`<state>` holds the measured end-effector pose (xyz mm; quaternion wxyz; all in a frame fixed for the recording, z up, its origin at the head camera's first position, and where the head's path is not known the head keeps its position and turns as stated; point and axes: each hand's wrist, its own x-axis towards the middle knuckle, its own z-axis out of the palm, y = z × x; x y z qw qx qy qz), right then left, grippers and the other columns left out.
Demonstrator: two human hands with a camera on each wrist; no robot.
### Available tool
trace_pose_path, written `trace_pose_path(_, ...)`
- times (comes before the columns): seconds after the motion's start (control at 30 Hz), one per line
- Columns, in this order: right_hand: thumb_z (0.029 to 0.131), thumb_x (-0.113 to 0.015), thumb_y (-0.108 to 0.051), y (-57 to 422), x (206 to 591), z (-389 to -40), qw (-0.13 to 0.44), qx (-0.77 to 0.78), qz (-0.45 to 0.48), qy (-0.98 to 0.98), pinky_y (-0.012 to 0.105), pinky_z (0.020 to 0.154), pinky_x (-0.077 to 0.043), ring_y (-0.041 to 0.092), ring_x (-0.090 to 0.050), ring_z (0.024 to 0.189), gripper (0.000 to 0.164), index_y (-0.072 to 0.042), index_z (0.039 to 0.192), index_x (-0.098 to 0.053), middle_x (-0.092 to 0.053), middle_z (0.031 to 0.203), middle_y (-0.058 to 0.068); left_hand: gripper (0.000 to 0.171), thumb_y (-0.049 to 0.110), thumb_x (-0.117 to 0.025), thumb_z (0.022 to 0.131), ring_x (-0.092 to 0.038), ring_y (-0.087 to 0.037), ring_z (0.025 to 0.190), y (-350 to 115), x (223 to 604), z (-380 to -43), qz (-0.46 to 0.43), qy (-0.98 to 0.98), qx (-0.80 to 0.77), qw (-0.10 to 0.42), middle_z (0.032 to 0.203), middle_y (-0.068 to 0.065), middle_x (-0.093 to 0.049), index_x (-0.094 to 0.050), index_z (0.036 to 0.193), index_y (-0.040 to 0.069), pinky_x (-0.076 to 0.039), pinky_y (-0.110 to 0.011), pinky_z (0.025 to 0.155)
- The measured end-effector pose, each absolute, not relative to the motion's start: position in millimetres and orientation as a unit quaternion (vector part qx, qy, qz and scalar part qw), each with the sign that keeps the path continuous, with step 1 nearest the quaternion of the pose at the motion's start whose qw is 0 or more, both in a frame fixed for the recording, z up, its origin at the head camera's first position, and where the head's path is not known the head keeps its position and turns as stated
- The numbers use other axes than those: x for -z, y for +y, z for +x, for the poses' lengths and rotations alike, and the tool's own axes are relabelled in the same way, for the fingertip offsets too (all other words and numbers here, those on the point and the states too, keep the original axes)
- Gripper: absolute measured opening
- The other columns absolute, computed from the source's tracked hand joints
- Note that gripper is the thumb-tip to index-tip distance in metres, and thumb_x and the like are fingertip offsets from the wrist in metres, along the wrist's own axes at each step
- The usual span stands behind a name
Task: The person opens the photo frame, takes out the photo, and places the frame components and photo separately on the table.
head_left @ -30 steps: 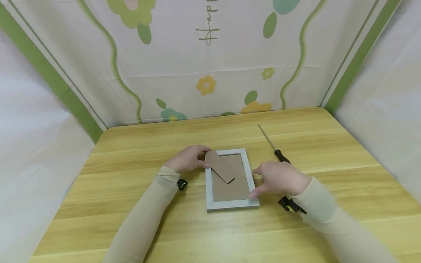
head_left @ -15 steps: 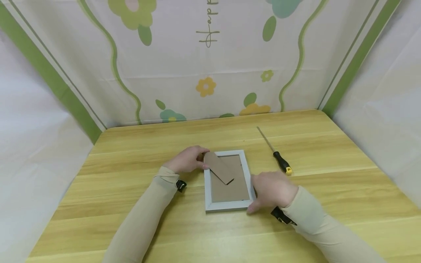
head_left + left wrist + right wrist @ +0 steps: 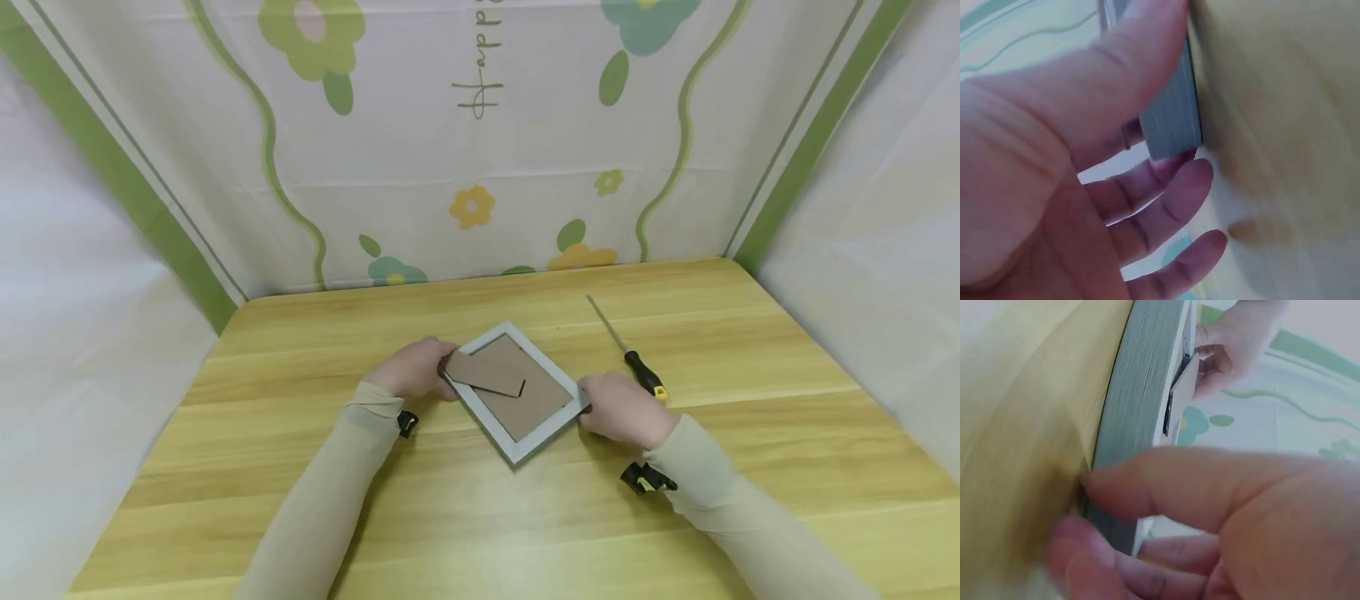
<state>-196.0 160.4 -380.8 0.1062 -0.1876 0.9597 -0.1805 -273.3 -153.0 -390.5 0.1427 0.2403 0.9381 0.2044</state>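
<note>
A light grey picture frame point(image 3: 547, 425) lies back side up and turned diagonally, its brown backing board point(image 3: 534, 408) showing. Across that board slants a brown stand flap point(image 3: 487, 373). My left hand point(image 3: 412, 367) grips the frame's left corner; in the left wrist view the thumb point(image 3: 1147, 69) lies along the grey edge, with fingers on the far side. At the opposite corner, my right hand point(image 3: 622, 408) holds the frame between thumb and fingers. The right wrist view shows the right thumb point(image 3: 1122, 490) against the frame's side edge point(image 3: 1141, 369), close over the table.
A screwdriver point(image 3: 642, 372) with a black and yellow handle lies just beyond my right hand, its shaft pointing to the back. The wooden table point(image 3: 360, 325) ends at a flower-patterned cloth point(image 3: 420, 150) behind. White cloth hangs at both sides.
The picture frame has turned counterclockwise from upright to diagonal. My right hand has gone from beside its right edge to gripping a corner; my left hand has kept its corner.
</note>
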Motion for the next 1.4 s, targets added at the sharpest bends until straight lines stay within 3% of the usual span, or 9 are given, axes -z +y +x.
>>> trace_pose_path(0.2,0.083,-0.060,0.003,170.0,382.1,-207.5,0.125,0.266,-0.151,0.944,0.027,0.047,-0.042,0.013,-0.050,0.049,0.048,0.008,0.130,-0.058,-0.066,0.079,0.006,0.060,0.026,-0.093,0.067,-0.058,-0.017,0.090,-143.2,387.9,-270.9,0.200,0.958,-0.171,0.116,0.101,0.002,-0.064,-0.067,0.118,0.008,-0.049,-0.036,0.084)
trace_pose_path(0.37,0.099,-0.046,-0.006,177.3,367.6,-211.2,0.119,0.328,-0.129,0.928,0.026,0.042,-0.041,0.017,-0.055,0.051,0.042,0.006,0.138,-0.053,-0.066,0.072,0.009,0.056,0.027,-0.092,0.068,-0.059,-0.017,0.087,-140.8,379.7,-264.2,0.228,0.954,-0.172,0.093,0.095,0.001,-0.064,-0.065,0.113,0.008,-0.051,-0.037,0.080)
trace_pose_path(0.53,0.104,-0.037,-0.017,178.4,356.3,-222.2,0.094,0.324,-0.140,0.931,0.026,0.043,-0.036,0.015,-0.045,0.047,0.038,-0.001,0.106,-0.071,-0.062,0.065,0.011,0.062,0.028,-0.091,0.069,-0.062,-0.015,0.090,-140.7,380.2,-250.1,0.240,0.951,-0.175,0.089,0.100,0.000,-0.067,-0.062,0.119,0.008,-0.052,-0.035,0.083)
trace_pose_path(0.67,0.106,-0.038,-0.023,175.0,357.9,-239.9,0.093,0.289,-0.164,0.939,0.030,0.048,-0.038,0.014,-0.042,0.045,0.044,-0.007,0.074,-0.065,-0.060,0.058,0.008,0.059,0.028,-0.095,0.064,-0.062,-0.015,0.082,-137.6,380.4,-229.6,0.206,0.959,-0.178,0.081,0.094,-0.001,-0.068,-0.065,0.110,0.006,-0.053,-0.033,0.076)
trace_pose_path(0.83,0.104,-0.043,-0.020,170.5,358.8,-267.8,0.100,0.259,-0.196,0.941,0.031,0.051,-0.039,0.013,-0.044,0.045,0.037,-0.009,0.086,-0.074,-0.054,0.053,0.001,0.054,0.030,-0.096,0.061,-0.059,-0.014,0.069,-129.1,374.6,-201.4,0.165,0.967,-0.187,0.058,0.081,-0.001,-0.065,-0.065,0.095,0.002,-0.051,-0.032,0.064)
trace_pose_path(1.03,0.102,-0.046,-0.017,162.4,355.5,-282.4,0.118,0.235,-0.220,0.939,0.030,0.053,-0.041,0.012,-0.046,0.046,0.039,-0.010,0.070,-0.066,-0.054,0.058,0.000,0.099,0.033,-0.094,0.066,-0.062,-0.018,0.073,-112.3,377.3,-174.6,0.171,0.966,-0.188,0.051,0.090,-0.013,-0.067,-0.043,0.136,-0.016,-0.054,-0.034,0.066)
trace_pose_path(1.13,0.101,-0.048,-0.017,160.0,355.4,-284.4,0.131,0.220,-0.225,0.940,0.030,0.055,-0.043,0.012,-0.048,0.048,0.038,-0.011,0.067,-0.065,-0.056,0.062,-0.001,0.106,0.032,-0.093,0.068,-0.060,-0.017,0.070,-107.4,381.8,-166.6,0.178,0.963,-0.194,0.062,0.088,-0.013,-0.067,-0.035,0.141,-0.017,-0.053,-0.031,0.063)
trace_pose_path(1.27,0.101,-0.051,-0.017,158.7,360.5,-284.2,0.164,0.209,-0.228,0.937,0.029,0.058,-0.047,0.013,-0.054,0.054,0.029,-0.007,0.096,-0.077,-0.067,0.082,0.003,0.092,0.031,-0.092,0.070,-0.057,-0.014,0.063,-104.0,384.6,-159.4,0.188,0.960,-0.194,0.076,0.080,-0.009,-0.065,-0.043,0.133,-0.015,-0.051,-0.029,0.057)
trace_pose_path(1.4,0.103,-0.052,-0.018,158.2,369.0,-283.6,0.189,0.193,-0.233,0.934,0.029,0.063,-0.052,0.012,-0.060,0.064,0.030,-0.001,0.119,-0.071,-0.070,0.105,0.011,0.072,0.036,-0.090,0.071,-0.053,-0.012,0.058,-104.7,384.5,-155.5,0.208,0.960,-0.171,0.081,0.071,-0.003,-0.059,-0.055,0.117,-0.008,-0.048,-0.028,0.054)
